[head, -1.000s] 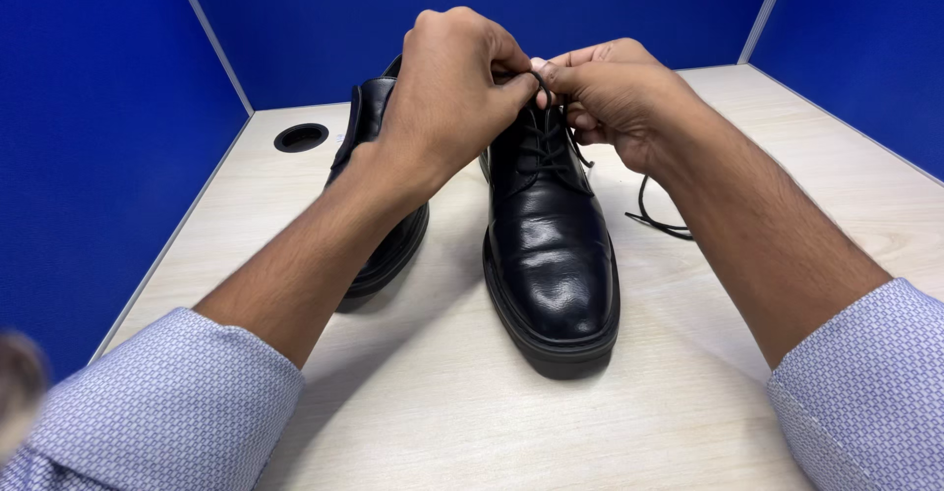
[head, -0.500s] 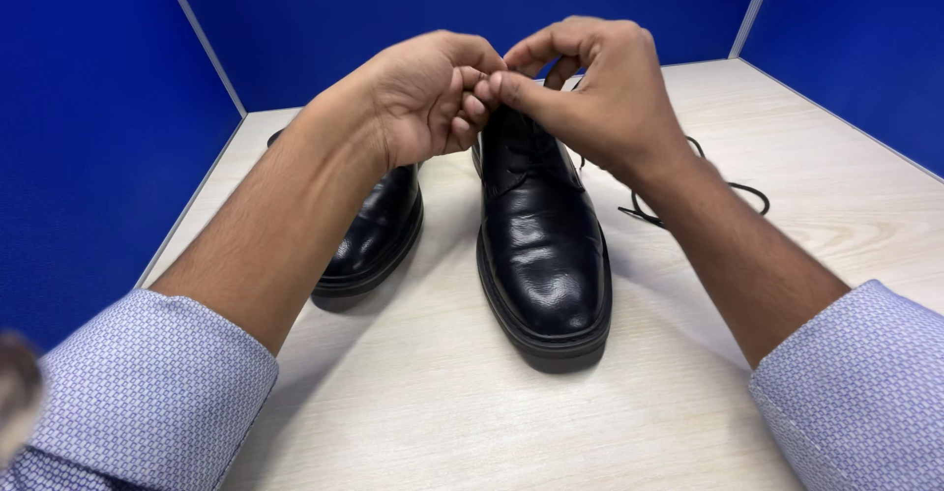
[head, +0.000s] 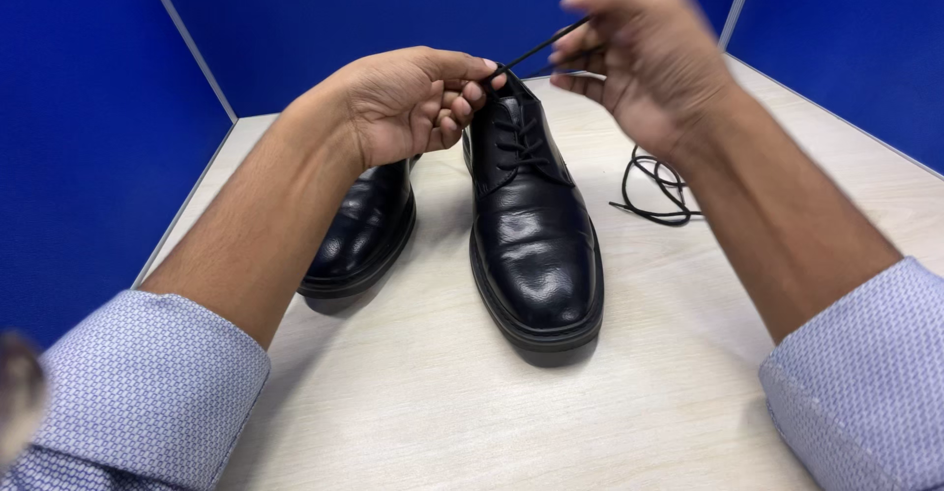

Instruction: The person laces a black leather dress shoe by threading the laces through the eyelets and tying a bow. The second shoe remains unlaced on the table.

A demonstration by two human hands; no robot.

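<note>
Black lace (head: 536, 54) taut at upper centre of frame, long axis rising left to right. Left hand (head: 408, 103) fingers closed, pinching lower end at top of laced shoe (head: 531, 221). Right hand (head: 644, 54) fingers closed on upper end. Second shoe (head: 364, 231) left of it; spare lace (head: 659, 186) on worktop (head: 442, 403), right.

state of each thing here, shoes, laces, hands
right-hand shoe: upright on table, laced partway, lace untied
lace end: pulled taut between both hands
left-hand shoe: upright, partly hidden by forearm
loose lace: lying coiled on table
left hand: closed, pinching lace
right hand: raised, pinching lace
</note>
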